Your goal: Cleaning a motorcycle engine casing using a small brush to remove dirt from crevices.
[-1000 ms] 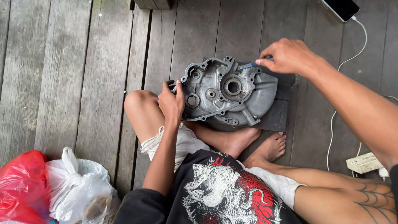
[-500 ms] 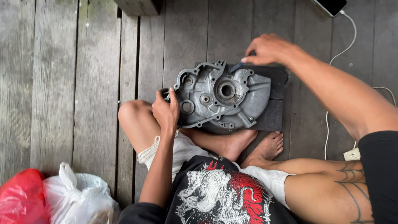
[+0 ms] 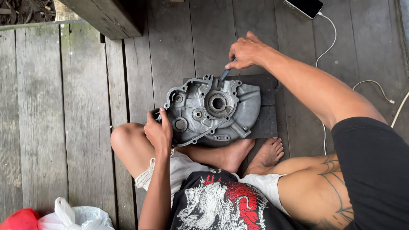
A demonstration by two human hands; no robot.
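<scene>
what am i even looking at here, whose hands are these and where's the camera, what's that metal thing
The camera sits on a person's head and looks down, so both hands are that person's own. The person sits cross-legged and barefoot on a grey wooden plank floor.

In front of the feet lies a grey cast-metal engine cover with a round hole in its middle, resting on a dark flat mat. The left hand has its grip on the cover's near left edge. The right hand holds a thin blue-handled tool, its tip at the cover's far rim.

Further off: a phone on a white cable, a white plastic bag and a red bag.
</scene>
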